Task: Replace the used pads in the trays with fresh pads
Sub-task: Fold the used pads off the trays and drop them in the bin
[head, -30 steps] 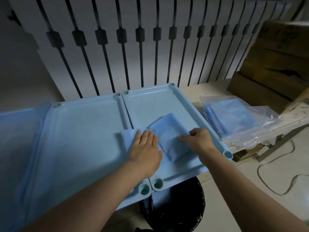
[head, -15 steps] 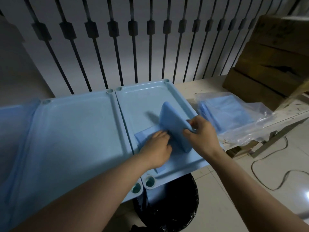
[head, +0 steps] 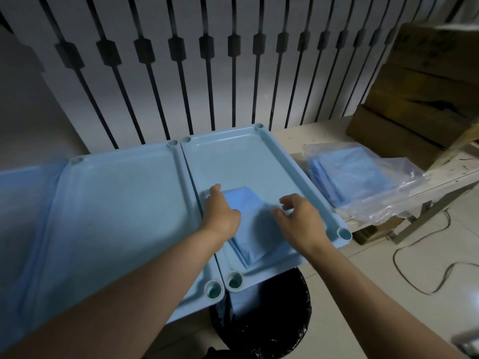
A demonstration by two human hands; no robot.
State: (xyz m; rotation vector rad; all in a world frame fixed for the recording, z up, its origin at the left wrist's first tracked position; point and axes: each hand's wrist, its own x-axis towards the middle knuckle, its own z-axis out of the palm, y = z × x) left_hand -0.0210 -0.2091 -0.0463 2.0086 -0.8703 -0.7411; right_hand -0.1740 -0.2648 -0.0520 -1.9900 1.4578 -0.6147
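Observation:
A folded blue pad [head: 248, 224] lies flat in the right light-blue tray [head: 298, 172], towards its near end. My left hand [head: 220, 213] rests on the pad's left edge with fingers stretched forward. My right hand [head: 298, 218] hovers at the pad's right edge, fingers loosely curled and blurred, thumb tip near the pad; I see nothing held in it. The middle tray [head: 116, 203] is bare. At the far left a blue pad [head: 15, 203] covers a third tray. A clear plastic bag of folded blue pads [head: 355, 174] sits right of the trays.
The trays and bag stand on a white table [head: 324, 133] against a barred white wall. Cardboard boxes [head: 427, 86] are stacked at the back right. A black-lined bin [head: 272, 320] stands on the floor below the trays' near edge. A cable [head: 414, 268] loops on the tiled floor.
The right hand had lifted the pad's folded part upright; it is now turned over and lying flat. The left hand slid to the pad's left edge, the right hand loosened.

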